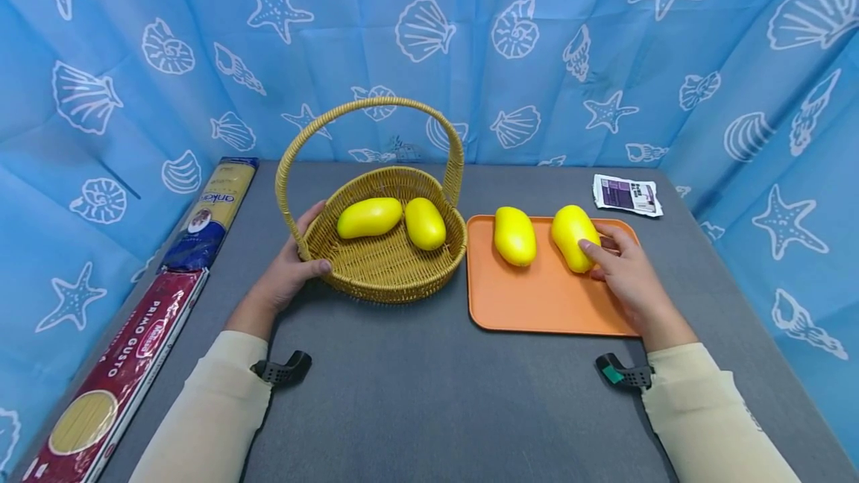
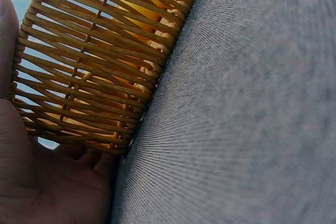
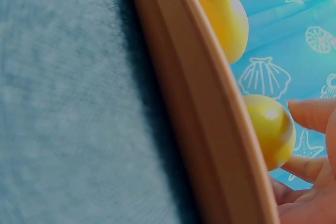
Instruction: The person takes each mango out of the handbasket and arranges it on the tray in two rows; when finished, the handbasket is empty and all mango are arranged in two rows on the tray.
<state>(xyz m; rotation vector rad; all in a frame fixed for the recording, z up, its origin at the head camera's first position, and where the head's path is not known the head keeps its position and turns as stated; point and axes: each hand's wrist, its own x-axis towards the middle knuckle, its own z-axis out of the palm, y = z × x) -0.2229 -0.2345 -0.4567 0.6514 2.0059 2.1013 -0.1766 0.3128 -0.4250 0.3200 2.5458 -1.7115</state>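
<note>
On the left stands a woven wicker basket (image 1: 396,291) with a tall arched handle, holding two yellow mangoes, one lying sideways (image 1: 370,218) and one slanted (image 1: 425,223). My left hand (image 1: 288,274) holds the basket's left side, thumb at the rim and other fingers partly hidden behind the wall. To the right lies an orange tray (image 1: 537,304) bearing two more mangoes. The left one (image 1: 515,235) is untouched. Around the right mango (image 1: 574,237) my right hand (image 1: 627,270) has its thumb and fingers, which pinch its right side. In the right wrist view the tray rim partly hides that mango (image 3: 272,132).
Two long pasta packets, one red (image 1: 124,371) and one blue and gold (image 1: 211,215), lie along the table's left edge. A small white and purple sachet (image 1: 627,195) is behind the tray. A blue shell-patterned curtain (image 1: 416,28) encloses the grey table (image 1: 429,401).
</note>
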